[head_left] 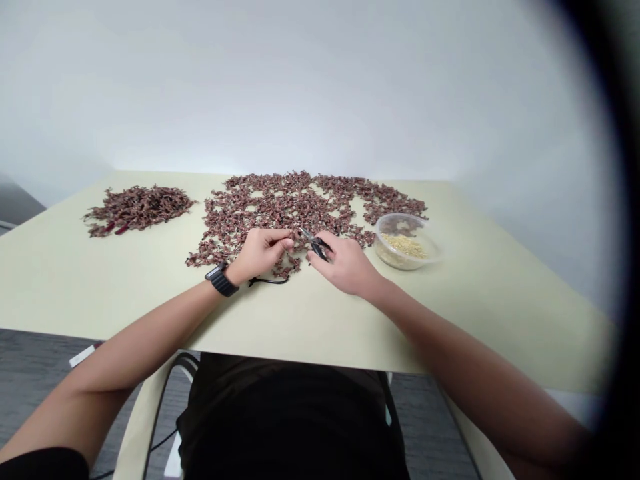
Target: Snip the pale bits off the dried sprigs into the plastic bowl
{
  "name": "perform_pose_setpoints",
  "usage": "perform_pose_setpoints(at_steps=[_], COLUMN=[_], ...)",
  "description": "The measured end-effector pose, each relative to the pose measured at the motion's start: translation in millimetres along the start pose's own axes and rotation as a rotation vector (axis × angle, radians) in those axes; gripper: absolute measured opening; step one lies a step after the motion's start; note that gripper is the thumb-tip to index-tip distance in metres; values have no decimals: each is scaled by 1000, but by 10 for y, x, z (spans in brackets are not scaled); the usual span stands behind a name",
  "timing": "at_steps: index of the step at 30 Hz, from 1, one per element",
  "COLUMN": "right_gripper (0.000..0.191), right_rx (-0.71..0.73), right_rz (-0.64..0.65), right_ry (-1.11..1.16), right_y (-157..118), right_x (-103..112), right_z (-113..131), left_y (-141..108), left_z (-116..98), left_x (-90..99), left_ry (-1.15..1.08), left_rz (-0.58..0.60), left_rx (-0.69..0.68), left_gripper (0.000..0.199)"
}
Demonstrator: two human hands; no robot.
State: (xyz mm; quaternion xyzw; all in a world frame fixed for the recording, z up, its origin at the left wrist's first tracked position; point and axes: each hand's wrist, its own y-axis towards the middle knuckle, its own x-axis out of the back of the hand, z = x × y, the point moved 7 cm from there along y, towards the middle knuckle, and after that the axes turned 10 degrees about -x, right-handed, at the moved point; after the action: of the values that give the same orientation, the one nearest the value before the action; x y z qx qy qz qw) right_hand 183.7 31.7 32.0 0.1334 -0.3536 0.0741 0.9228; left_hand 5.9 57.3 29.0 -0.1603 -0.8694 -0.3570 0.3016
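Pinching a small dried sprig [293, 235] between thumb and fingertips, the left hand [260, 255] curls just beside the small black-handled snips [315, 244], which are gripped in the bent fingers of the right hand [345, 265]. Both hands sit over the near edge of a rough, knobbly layer of reddish-brown dried sprigs [285, 213] spread across a matte cream tabletop [90, 283]. A denser heap of sprigs [140, 209] lies to the left. A thin black cord [267, 281] curves just beside the black wristwatch [221, 280], and a clear plastic tub [395, 220] of pale yellow bits [404, 245] stands to the right.
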Motion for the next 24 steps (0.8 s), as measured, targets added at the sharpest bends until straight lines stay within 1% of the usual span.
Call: perform_pose_setpoints(at_steps=[2, 4, 6, 8, 14, 24], right_gripper=[20, 18, 17, 16, 17, 17], right_rx=[68, 114, 142, 153, 158, 153], right_rz=[-29, -28, -28, -26, 1, -4], right_ry=[-121, -178, -208, -223, -234, -240], right_y=[-2, -2, -6, -12, -17, -23], right_x=[-1, -13, -20, -22, -20, 8], right_z=[9, 2, -2, -3, 12, 23], left_y=[-9, -15, -13, -5, 5, -1], left_z=[68, 107, 112, 98, 44, 70], left_x=[-52, -103, -127, -134, -138, -141], left_ry=[-177, -329, -431, -484, -511, -512], left_rz=[29, 56, 65, 71, 91, 88], left_rx=[81, 131, 150, 153, 133, 138], left_gripper=[36, 38, 40, 41, 47, 45])
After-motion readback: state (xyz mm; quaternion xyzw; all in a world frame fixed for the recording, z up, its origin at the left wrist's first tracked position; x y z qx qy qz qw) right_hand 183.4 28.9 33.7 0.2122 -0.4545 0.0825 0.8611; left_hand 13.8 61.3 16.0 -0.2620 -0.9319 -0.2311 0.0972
